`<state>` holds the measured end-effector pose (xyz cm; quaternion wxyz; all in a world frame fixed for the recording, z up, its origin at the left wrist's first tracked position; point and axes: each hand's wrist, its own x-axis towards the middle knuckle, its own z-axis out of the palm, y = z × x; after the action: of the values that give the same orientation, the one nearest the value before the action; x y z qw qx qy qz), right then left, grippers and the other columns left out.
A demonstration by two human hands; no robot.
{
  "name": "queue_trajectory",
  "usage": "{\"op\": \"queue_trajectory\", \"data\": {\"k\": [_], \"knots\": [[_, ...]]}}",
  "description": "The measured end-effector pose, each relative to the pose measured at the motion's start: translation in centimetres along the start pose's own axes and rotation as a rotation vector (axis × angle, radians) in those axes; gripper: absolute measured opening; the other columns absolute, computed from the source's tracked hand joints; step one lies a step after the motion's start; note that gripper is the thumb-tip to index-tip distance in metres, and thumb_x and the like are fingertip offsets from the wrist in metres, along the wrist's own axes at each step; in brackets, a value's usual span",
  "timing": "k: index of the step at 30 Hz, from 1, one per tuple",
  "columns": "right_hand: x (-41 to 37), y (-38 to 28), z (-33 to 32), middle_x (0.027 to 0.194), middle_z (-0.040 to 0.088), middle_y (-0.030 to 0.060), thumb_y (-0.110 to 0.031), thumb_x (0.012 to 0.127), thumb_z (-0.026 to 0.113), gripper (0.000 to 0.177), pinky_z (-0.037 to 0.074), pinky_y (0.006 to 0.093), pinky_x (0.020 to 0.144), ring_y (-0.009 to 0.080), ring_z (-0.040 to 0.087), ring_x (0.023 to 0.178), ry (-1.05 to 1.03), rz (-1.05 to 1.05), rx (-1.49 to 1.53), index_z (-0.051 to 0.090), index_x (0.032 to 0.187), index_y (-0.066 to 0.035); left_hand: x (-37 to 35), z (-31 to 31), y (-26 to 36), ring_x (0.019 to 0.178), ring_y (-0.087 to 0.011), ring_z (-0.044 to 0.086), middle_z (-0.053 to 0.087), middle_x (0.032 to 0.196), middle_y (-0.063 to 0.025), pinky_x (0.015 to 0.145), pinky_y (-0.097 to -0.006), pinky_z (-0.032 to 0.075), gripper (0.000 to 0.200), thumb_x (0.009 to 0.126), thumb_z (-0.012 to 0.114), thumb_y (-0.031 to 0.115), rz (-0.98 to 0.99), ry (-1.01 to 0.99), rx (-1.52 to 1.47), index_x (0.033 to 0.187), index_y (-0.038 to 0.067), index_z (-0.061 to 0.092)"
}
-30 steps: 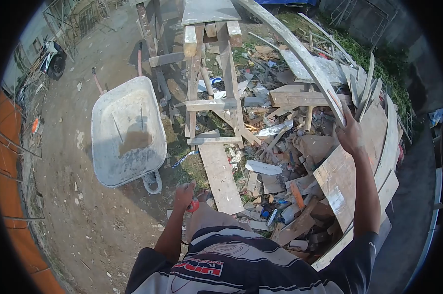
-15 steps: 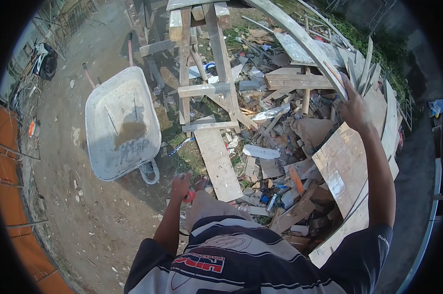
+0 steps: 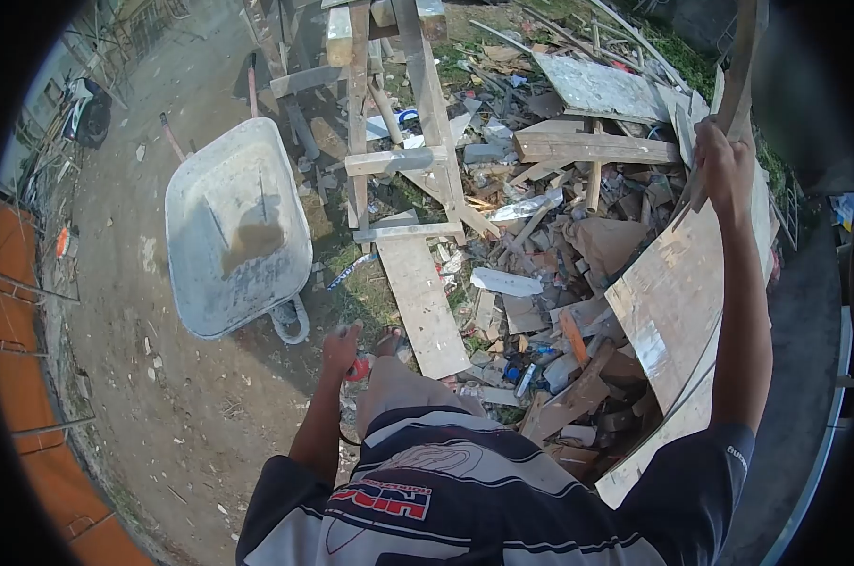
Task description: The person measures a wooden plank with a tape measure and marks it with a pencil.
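My right hand (image 3: 726, 174) is raised at the upper right, its fingers wrapped round a long, narrow wooden plank (image 3: 743, 71). The plank stands steeply, and its upper end runs out of view. Low by my leg, my left hand (image 3: 342, 347) is closed on a red object (image 3: 357, 369) that the hand and leg partly hide; its kind cannot be made out. Below my right hand, a large plywood sheet (image 3: 668, 292) leans over the debris.
A white wheelbarrow (image 3: 186, 245) with some wet residue stands at left. Ahead is a wooden trestle (image 3: 394, 168), with a board (image 3: 418, 307) lying at its foot. Broken wood and rubbish (image 3: 531, 325) cover the ground at right, with a thick beam (image 3: 597, 147) across them.
My right hand has moved up and to the right. The plank has swung from slanting far left to nearly upright at the right. My left hand has barely moved.
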<state>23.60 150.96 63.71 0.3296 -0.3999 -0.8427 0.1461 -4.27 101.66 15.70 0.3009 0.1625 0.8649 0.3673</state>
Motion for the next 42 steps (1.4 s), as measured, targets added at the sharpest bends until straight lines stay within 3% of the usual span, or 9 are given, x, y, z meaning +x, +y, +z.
{"op": "queue_trajectory", "data": {"k": [2, 9, 12, 15, 17, 19, 24, 32, 42], "knots": [[-4.5, 2.2, 3.1, 0.112, 0.067, 0.0255, -0.012, 0.081, 0.058, 0.083, 0.050, 0.0453, 0.088, 0.0423, 0.064, 0.102, -0.331, -0.243, -0.645, 0.024, 0.157, -0.017, -1.0, -0.3, 2.1, 0.057, -0.0234, 0.055, 0.058, 0.060, -0.0129, 0.061, -0.0414, 0.043, 0.052, 0.092, 0.061, 0.046, -0.014, -0.022, -0.021, 0.072, -0.002, 0.060], [-3.8, -1.7, -0.9, 0.139, 0.057, 0.0213, -0.009, 0.080, 0.061, 0.077, 0.046, 0.0417, 0.100, 0.0340, 0.065, 0.112, -0.110, 0.004, -0.307, 0.038, 0.153, -0.018, -1.6, -0.7, 2.4, 0.061, -0.0177, 0.056, 0.057, 0.062, -0.0090, 0.060, -0.0376, 0.044, 0.048, 0.093, 0.061, 0.043, -0.040, -0.033, -0.077, 0.077, -0.002, 0.063], [-0.5, -2.6, -2.9, 0.080, 0.062, 0.0059, -0.015, 0.083, 0.059, 0.038, 0.045, 0.0296, 0.064, 0.0138, 0.057, 0.068, 0.120, -0.021, 0.030, 0.058, 0.118, -0.003, -1.6, -0.8, 1.8, 0.060, -0.0209, 0.059, 0.061, 0.063, -0.0111, 0.062, -0.0396, 0.045, 0.049, 0.092, 0.062, 0.044, -0.013, -0.017, -0.026, 0.074, -0.001, 0.063], [-0.1, -4.4, -0.9, 0.066, 0.048, -0.0021, -0.016, 0.085, 0.059, 0.019, 0.035, 0.0259, 0.054, 0.0059, 0.043, 0.057, 0.197, -0.017, 0.310, 0.056, 0.101, -0.006, -1.7, -1.0, 2.6, 0.060, -0.0215, 0.059, 0.062, 0.063, -0.0117, 0.063, -0.0400, 0.045, 0.048, 0.092, 0.062, 0.044, -0.025, -0.039, 0.025, 0.075, -0.002, 0.063], [-2.9, -3.2, 2.3, 0.080, 0.062, 0.0114, -0.015, 0.082, 0.060, 0.052, 0.048, 0.0356, 0.069, 0.0235, 0.060, 0.070, 0.047, -0.094, -0.070, 0.053, 0.131, 0.000, -1.6, -0.8, 3.4, 0.061, -0.0204, 0.059, 0.062, 0.063, -0.0108, 0.063, -0.0390, 0.045, 0.047, 0.092, 0.063, 0.043, -0.013, -0.063, 0.027, 0.075, -0.001, 0.063], [-5.7, -1.4, 4.2, 0.120, 0.061, 0.0324, -0.013, 0.080, 0.060, 0.076, 0.044, 0.0502, 0.098, 0.0476, 0.056, 0.115, -0.412, -0.113, -0.515, 0.034, 0.151, -0.010, -2.1, -0.3, 4.1, 0.061, -0.0192, 0.058, 0.062, 0.063, -0.0100, 0.063, -0.0379, 0.045, 0.047, 0.092, 0.063, 0.042, 0.003, -0.082, 0.019, 0.075, -0.001, 0.062], [-13.3, 3.3, 5.0, 0.115, 0.064, 0.0179, -0.014, 0.076, 0.065, 0.088, 0.050, 0.0456, 0.089, 0.0390, 0.063, 0.104, -0.292, 0.020, -0.355, 0.028, 0.156, -0.026, -2.0, -1.2, 6.6, 0.059, -0.0121, 0.053, 0.057, 0.063, -0.0016, 0.058, -0.0317, 0.042, 0.042, 0.094, 0.065, 0.042, 0.005, -0.045, -0.206, 0.083, 0.001, 0.068], [-34.2, 10.0, 7.3, 0.099, 0.060, 0.0146, -0.019, 0.069, 0.076, 0.094, 0.054, 0.0447, 0.074, 0.0343, 0.065, 0.086, -0.239, 0.198, -0.332, 0.036, 0.154, -0.020, 0.0, -3.9, 13.6, 0.060, -0.0064, 0.051, 0.058, 0.070, 0.0003, 0.056, -0.0231, 0.039, 0.048, 0.100, 0.055, 0.045, 0.193, -0.216, -0.344, 0.107, -0.001, 0.069], [-45.3, 8.9, 2.7, 0.083, 0.049, 0.0071, -0.016, 0.059, 0.081, 0.097, 0.053, 0.0398, 0.061, 0.0269, 0.059, 0.071, -0.416, 0.177, -0.372, 0.045, 0.149, -0.022, -0.9, 5.8, 24.5, 0.056, -0.0134, 0.059, 0.067, 0.079, -0.0095, 0.051, -0.0275, 0.051, 0.063, 0.100, 0.044, 0.057, 0.159, -1.100, -0.533, 0.115, -0.001, 0.063]]}}
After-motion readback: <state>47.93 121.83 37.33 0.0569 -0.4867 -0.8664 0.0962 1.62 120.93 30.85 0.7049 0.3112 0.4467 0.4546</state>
